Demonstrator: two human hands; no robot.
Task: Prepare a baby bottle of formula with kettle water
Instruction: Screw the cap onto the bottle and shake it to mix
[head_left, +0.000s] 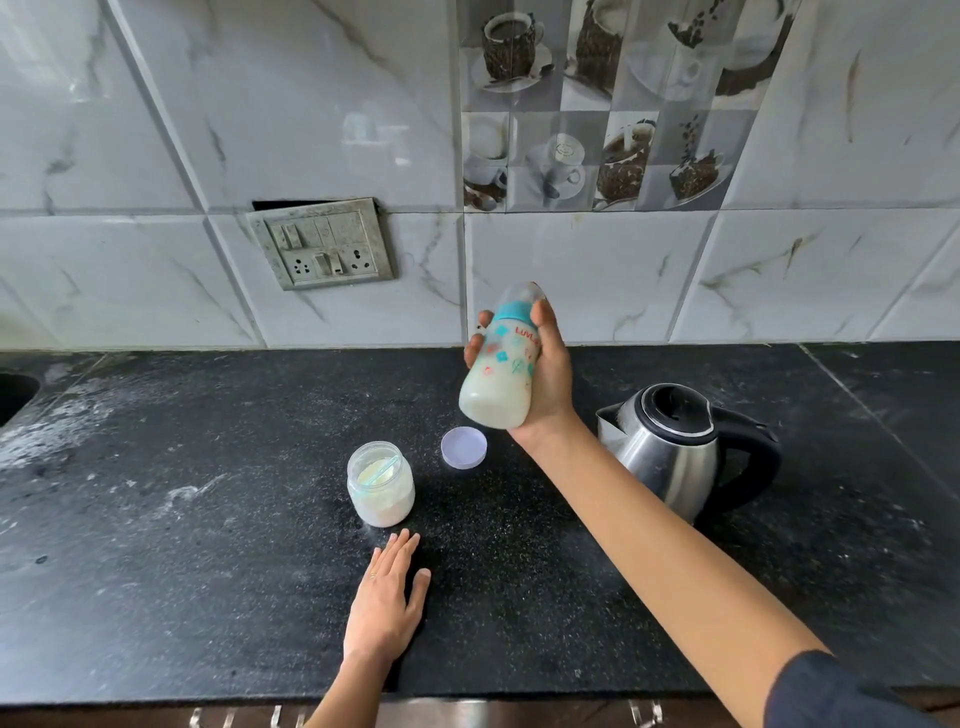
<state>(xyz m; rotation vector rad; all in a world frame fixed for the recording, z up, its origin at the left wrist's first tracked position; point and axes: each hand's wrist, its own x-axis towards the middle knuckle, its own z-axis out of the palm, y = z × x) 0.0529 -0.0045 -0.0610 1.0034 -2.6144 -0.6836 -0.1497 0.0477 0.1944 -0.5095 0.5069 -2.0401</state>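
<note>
Right grip (545, 384) wraps baby bottle (498, 374) mid-body. I judge it light, smooth, slippery. Left grip (384, 597) flat on counter (208, 519), holding nothing.

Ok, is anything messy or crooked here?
Yes: white powder is dusted over the black counter at the left, like a spill. The switch plate on the wall sits crooked, with a dark gap above it.

A wall of glossy white marble-patterned tiles (571, 270) rises behind the speckled black stone countertop (208, 597). A grey switch and socket panel (322, 241) sits crooked in it, left of grey tiles picturing coffee cups (597, 104).
</note>
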